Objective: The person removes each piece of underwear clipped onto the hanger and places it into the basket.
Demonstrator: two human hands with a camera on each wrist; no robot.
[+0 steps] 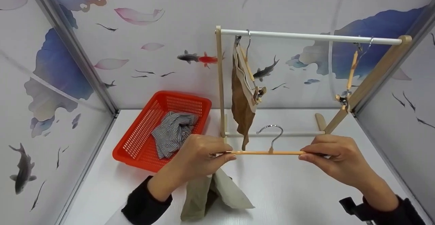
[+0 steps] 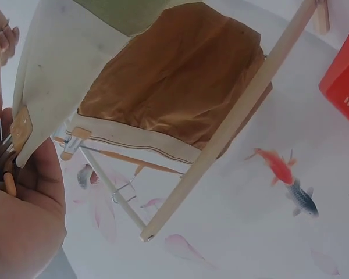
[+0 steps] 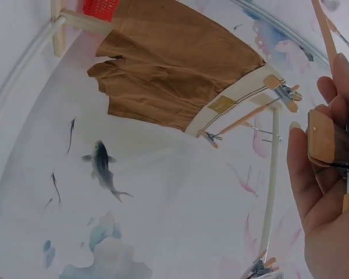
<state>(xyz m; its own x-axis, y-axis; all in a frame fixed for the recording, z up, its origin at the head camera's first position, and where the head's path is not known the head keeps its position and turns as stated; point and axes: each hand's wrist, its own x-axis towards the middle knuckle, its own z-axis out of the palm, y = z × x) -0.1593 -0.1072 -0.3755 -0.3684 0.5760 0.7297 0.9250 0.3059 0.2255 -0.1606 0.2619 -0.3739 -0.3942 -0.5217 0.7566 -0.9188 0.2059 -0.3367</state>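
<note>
Beige shorts (image 1: 217, 194) on table nearest, soft, limp. Above them, left hand (image 1: 200, 155) and right hand (image 1: 334, 158) each pinch one clip end of wooden hanger (image 1: 268, 152); likely light, stiff; best gripped at the clips. Behind: rack (image 1: 309, 37) with brown shorts (image 1: 242, 111); red basket (image 1: 136, 143) far left.

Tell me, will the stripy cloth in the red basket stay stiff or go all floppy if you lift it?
Probably floppy: the stripy cloth lies crumpled in folds in the red basket, so it would likely droop. It looks thin, so likely light. It seems unlikely to roll or break.
</note>
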